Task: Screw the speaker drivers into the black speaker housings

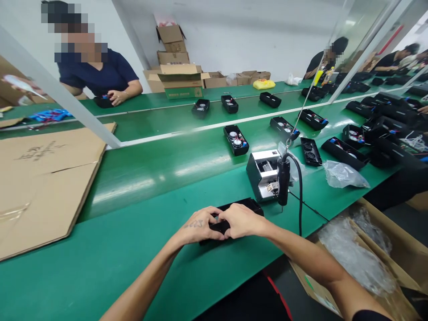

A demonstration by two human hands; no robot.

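On the green bench in front of me lies a long black speaker housing (249, 206), partly covered by both hands. My left hand (199, 226) is at its left part, fingers curled onto it. My right hand (241, 220) reaches over the middle, its thumb and fingers bent down into the housing close to the left fingertips. What the fingertips pinch inside is hidden. Just beyond the housing stands a black and silver screw feeder (265, 174), and a black electric screwdriver (283, 180) hangs upright beside it.
Flat cardboard (50, 178) covers the left side. Open speaker housings (236, 140) sit on the belt, many more at right. A plastic bag (344, 174) and a carton of plastic (361, 254) are at right. A person (96, 76) works across the belt.
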